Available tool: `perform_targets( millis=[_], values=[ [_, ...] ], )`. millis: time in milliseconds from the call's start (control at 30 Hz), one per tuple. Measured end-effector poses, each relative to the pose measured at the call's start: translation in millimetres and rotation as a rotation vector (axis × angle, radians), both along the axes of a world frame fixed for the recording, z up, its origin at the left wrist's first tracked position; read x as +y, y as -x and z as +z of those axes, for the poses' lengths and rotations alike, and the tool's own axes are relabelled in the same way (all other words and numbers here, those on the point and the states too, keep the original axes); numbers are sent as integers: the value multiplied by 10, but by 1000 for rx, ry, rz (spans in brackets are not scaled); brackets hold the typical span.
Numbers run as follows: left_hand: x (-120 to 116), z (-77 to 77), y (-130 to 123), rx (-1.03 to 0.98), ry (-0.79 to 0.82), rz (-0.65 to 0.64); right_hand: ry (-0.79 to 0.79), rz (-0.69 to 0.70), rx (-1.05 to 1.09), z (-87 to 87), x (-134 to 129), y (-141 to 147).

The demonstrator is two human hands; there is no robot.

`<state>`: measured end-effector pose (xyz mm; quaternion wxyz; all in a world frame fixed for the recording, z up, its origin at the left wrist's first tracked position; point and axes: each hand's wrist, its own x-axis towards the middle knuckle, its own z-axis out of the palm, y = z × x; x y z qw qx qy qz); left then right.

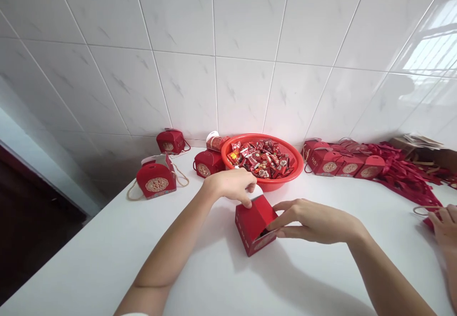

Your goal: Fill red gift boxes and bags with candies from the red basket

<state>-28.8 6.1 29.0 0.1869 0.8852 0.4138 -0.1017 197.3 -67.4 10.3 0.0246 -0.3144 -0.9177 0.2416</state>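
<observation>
A small red gift box (255,223) stands on the white table in front of me, its top partly folded over with a dark gap at the near right side. My left hand (233,186) grips the box's far left upper edge, thumb on the red panel and fingers curled by a white inner flap. At the right side, my right hand (307,220) has its thumb and fingers on the box around the gap; some fingertips are hidden at the opening. Just behind sits a red plastic basket (266,182) filled with wrapped candies (260,159).
Red boxes stand left (157,180) and farther back (170,141), with another (209,162) beside the basket. Several boxes (330,162) and dark red ribbons (403,173) lie right. Another person's hand (444,223) is at the right edge. A tiled wall (246,92) rises behind.
</observation>
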Motion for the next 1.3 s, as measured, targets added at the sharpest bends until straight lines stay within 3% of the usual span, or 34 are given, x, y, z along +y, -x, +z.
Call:
perform_targets(
  millis=[133,400,600,733,900,1000,1100,1167,1233,1300],
  values=[
    [-37,-16,-55,41,-35,10,85,-28,81,-48,-45,-39],
    [-242,61,-150,-125,-7,-138,-225,-417,50,-449,4,129],
    [-230,43,-134,-69,38,-136,-229,-493,162,-541,-15,171],
    [-182,-4,-135,-28,60,-158,-242,-599,61,-566,-210,337],
    [-198,-40,-132,6,-11,-118,-302,-601,-6,-701,-428,579],
    [-200,-19,-112,-3,-36,-123,-282,-590,-42,-642,-420,591],
    [-210,79,-89,-117,-38,-196,-233,-611,-55,-479,-334,397],
    [-287,174,-74,-283,-91,-290,-209,-679,-34,-388,-240,120],
    [-469,245,-57,-513,-193,-392,-203,-824,11,-356,-106,-261],
    [-754,244,-27,-744,-322,-457,-255,-1067,28,-399,72,-691]
  ],
)
